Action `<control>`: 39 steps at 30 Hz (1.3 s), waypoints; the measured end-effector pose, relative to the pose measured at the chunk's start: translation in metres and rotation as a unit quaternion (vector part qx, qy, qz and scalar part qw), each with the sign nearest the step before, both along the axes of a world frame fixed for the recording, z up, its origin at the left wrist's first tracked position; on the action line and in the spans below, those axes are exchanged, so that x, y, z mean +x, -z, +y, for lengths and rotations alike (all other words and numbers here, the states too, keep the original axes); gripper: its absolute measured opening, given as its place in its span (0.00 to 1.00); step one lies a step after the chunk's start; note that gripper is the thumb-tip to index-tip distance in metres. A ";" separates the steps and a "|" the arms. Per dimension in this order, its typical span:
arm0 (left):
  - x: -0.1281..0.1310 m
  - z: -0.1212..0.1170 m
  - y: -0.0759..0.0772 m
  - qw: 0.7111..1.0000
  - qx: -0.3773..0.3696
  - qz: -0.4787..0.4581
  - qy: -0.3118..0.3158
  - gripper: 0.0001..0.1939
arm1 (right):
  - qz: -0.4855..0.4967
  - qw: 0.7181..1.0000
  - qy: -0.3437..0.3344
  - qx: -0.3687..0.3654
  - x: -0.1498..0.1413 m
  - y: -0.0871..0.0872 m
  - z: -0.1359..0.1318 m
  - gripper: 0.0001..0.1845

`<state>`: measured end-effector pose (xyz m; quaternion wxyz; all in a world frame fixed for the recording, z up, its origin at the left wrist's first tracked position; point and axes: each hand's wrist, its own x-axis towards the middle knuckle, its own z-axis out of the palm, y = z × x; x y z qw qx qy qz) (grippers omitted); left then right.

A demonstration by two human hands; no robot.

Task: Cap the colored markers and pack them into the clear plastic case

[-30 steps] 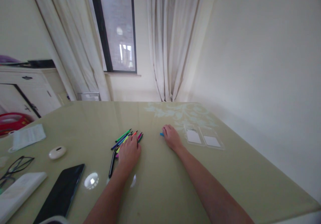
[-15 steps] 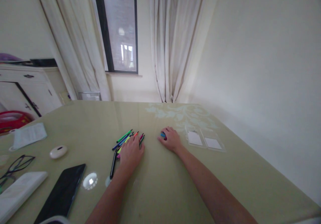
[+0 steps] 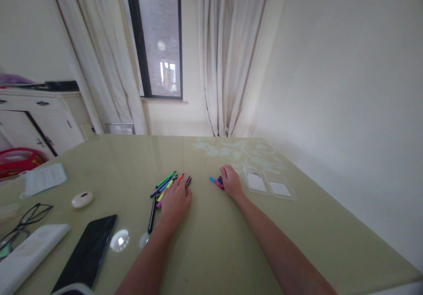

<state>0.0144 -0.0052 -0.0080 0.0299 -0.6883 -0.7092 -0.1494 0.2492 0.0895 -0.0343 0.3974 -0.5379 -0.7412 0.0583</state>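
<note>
Head view: left hand (image 3: 176,198) over pens (image 3: 165,179), right hand (image 3: 231,182) at caps (image 3: 218,183) — whether either grip is closed, unclear.

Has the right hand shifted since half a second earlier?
Yes: the right hand has moved rightward, closer to the clear case.

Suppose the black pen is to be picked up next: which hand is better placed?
Left, I'd judge: the left hand is over the pen pile, close to the black pen; the right hand is farther off.
</note>
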 end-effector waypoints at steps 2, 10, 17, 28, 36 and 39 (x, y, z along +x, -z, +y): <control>-0.002 0.001 0.002 1.000 0.002 0.005 -0.008 0.19 | 0.036 0.999 0.020 0.017 0.003 -0.003 -0.005 0.21; -0.004 0.001 0.002 0.999 -0.006 0.035 -0.012 0.16 | 0.181 0.979 0.003 0.093 0.020 -0.011 -0.060 0.19; 0.001 -0.002 0.002 0.999 0.014 0.029 0.011 0.15 | 0.094 0.995 0.014 0.012 0.044 -0.010 -0.074 0.12; 0.036 -0.008 0.004 0.994 -0.008 -0.006 0.109 0.09 | -0.105 0.993 -0.001 -0.051 0.046 -0.002 -0.069 0.16; 0.041 -0.020 0.004 0.983 -0.030 -0.054 0.173 0.08 | -0.118 0.990 0.018 -0.069 0.047 0.005 -0.066 0.11; 0.051 -0.017 0.008 0.981 -0.039 -0.072 0.174 0.12 | -0.125 0.989 0.019 -0.074 0.047 0.006 -0.065 0.10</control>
